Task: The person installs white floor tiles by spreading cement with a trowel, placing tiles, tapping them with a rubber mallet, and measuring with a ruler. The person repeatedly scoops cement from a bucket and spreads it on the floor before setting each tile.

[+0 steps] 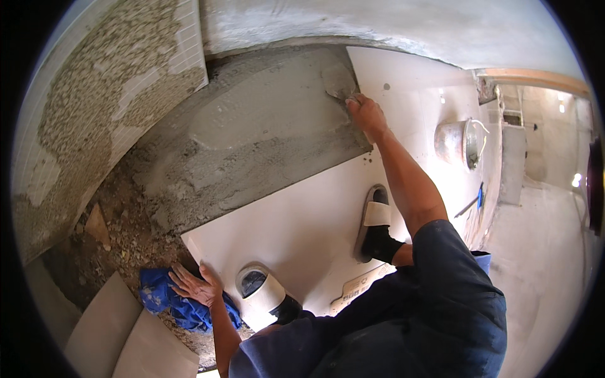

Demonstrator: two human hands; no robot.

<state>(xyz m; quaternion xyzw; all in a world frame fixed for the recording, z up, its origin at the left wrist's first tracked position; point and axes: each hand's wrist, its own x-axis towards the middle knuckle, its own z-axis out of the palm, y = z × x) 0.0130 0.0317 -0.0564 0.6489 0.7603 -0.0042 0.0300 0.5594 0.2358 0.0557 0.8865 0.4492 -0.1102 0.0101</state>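
Note:
My right hand [367, 114] grips a trowel [339, 83], its blade resting on the grey wet mortar [258, 110] near the mortar's right end. A smooth, paler patch spreads across the middle of that mortar bed. My left hand [198, 286] lies with fingers spread on a crumpled blue cloth [154, 291], beside the corner of a laid white tile [277, 217]. On this tile stand my feet in sandals. Another white tile [397, 82] borders the mortar on the right.
At the left leans a large tile with a mortar-smeared back [101, 94]. A bucket [450, 142] stands on the tiles at right, near a blue-handled tool [480, 196]. Rubble [123, 230] and grey tile pieces [101, 321] lie at lower left. A wall [302, 22] runs along the far side.

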